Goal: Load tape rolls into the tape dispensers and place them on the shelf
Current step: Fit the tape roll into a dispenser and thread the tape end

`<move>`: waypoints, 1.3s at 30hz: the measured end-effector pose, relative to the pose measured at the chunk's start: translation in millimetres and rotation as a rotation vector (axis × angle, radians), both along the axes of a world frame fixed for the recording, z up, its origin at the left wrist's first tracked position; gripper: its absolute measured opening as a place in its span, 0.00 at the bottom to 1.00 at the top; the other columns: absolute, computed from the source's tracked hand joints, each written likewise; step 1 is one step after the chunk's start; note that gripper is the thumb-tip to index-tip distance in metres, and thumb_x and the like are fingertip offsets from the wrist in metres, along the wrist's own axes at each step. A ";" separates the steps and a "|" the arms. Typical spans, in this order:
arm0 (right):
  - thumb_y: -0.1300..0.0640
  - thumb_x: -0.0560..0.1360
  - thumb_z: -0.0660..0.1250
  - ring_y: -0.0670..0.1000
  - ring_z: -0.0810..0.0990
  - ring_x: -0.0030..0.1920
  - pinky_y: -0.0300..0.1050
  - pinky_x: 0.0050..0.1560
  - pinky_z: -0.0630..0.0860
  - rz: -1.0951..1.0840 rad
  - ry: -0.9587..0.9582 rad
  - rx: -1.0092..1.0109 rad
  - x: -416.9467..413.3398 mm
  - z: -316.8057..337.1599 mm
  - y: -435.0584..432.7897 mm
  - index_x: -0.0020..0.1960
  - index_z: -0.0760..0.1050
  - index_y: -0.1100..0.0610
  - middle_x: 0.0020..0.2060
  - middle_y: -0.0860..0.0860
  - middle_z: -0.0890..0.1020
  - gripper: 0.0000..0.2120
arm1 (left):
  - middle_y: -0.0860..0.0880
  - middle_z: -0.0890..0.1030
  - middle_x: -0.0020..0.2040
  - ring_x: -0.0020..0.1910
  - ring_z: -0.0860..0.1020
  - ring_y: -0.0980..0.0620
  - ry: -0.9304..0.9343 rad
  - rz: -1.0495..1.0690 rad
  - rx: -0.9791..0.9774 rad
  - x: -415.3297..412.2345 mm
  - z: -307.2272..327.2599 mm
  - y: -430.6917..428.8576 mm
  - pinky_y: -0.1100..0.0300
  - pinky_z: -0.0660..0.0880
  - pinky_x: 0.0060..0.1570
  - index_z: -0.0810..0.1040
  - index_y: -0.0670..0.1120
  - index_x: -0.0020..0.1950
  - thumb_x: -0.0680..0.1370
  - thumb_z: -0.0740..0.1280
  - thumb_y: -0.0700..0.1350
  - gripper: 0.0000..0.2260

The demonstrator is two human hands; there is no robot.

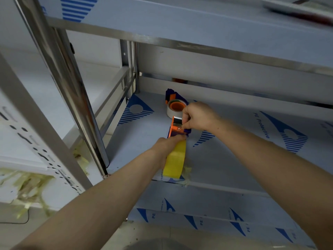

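Holding a loaded tool between both hands, the person works at the centre of the frame, over the middle shelf [234, 156] of a steel rack. The left hand [166, 144] comes in from the lower left and grips the orange-and-purple tape dispenser [174, 127] with curled fingers, at the place where its body meets the yellow tape roll [175, 160]. That roll sits in the dispenser's near end, standing on edge, with its lower rim at or just above the front lip of the shelf; whether it touches cannot be told. The right hand [198, 116] reaches in from the right, its fingers bent and its fingertips pinching the dispenser's front part just below the toothed blade. Something clear and shiny shows at those fingertips, but whether it is the loose tape end is not plain. Just behind, farther back on the same shelf, lies a second dispenser [173, 96], purple and orange, carrying a pale tape roll [171, 110] on an orange hub; it lies very near the knuckles of the right hand. The shelf wears a light film printed with blue stripes and triangles. An upper shelf [180, 24] crosses the top of the frame, a steel post [59, 69] slants down the left, a lower shelf [198, 204] shows beneath, and yellowish tape scraps [27, 181] lie at the lower left.
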State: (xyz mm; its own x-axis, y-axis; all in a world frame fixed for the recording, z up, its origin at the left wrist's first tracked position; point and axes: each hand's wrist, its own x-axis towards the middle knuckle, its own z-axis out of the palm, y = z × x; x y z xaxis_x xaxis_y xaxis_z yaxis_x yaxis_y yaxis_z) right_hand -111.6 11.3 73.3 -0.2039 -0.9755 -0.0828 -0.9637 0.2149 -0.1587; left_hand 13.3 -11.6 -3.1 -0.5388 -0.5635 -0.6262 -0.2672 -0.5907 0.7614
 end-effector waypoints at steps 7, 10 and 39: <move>0.61 0.71 0.70 0.48 0.79 0.42 0.37 0.38 0.71 -0.007 0.010 -0.033 -0.1 0.1 1.5 0.45 0.81 0.61 0.44 0.53 0.83 0.04 | 0.39 0.80 0.57 0.53 0.80 0.40 -0.028 0.006 0.000 -3.8 0.9 -0.8 0.44 0.77 0.56 0.72 0.43 0.64 0.53 0.77 0.59 0.43; 0.62 0.70 0.72 0.46 0.78 0.37 0.38 0.39 0.75 -0.054 -0.106 -0.054 -3.4 2.1 4.2 0.43 0.81 0.62 0.42 0.53 0.84 0.04 | 0.41 0.79 0.59 0.57 0.78 0.39 -0.044 0.021 -0.030 -10.6 -15.8 -7.4 0.44 0.74 0.59 0.72 0.44 0.63 0.46 0.76 0.62 0.49; 0.44 0.66 0.74 0.45 0.73 0.46 0.46 0.45 0.74 0.034 -0.117 -0.272 -7.7 -8.3 24.5 0.47 0.79 0.53 0.43 0.43 0.73 0.15 | 0.38 0.83 0.42 0.36 0.81 0.44 0.080 -0.013 -0.245 19.5 -11.2 17.1 0.47 0.80 0.50 0.76 0.41 0.45 0.73 0.69 0.56 0.18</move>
